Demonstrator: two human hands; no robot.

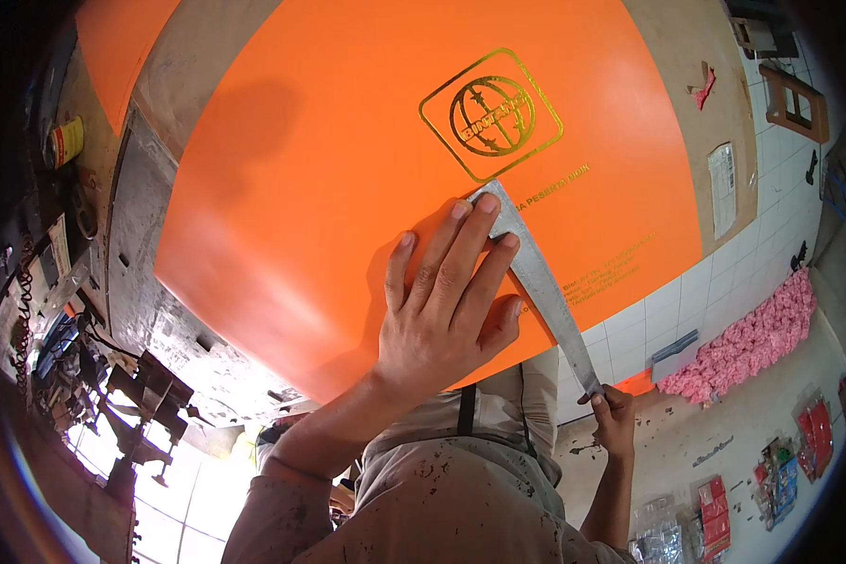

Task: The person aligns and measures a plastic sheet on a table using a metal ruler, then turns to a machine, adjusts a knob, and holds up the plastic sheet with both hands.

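Observation:
A large glossy orange sheet (329,113) with gold printing lies over the worktop in front of me. Across its near right part runs a long grey metal ruler (545,282), slanting from the gold emblem toward my right side. My left hand (442,305) lies on the sheet with fingers spread, its fingertips pressing on the ruler's far end. Beyond the sheet's near edge, my right hand (615,421) is closed around the ruler's near end. A small dark red bit shows beside those fingers, too small to make out.
A pink knitted-looking bundle (747,338) lies at the right, near a grey flat bar (675,346). Dark metal machine parts (146,404) stand at the lower left. A yellow-and-red can (66,141) is at the far left. Plastic-wrapped red packs (714,517) lie at the lower right.

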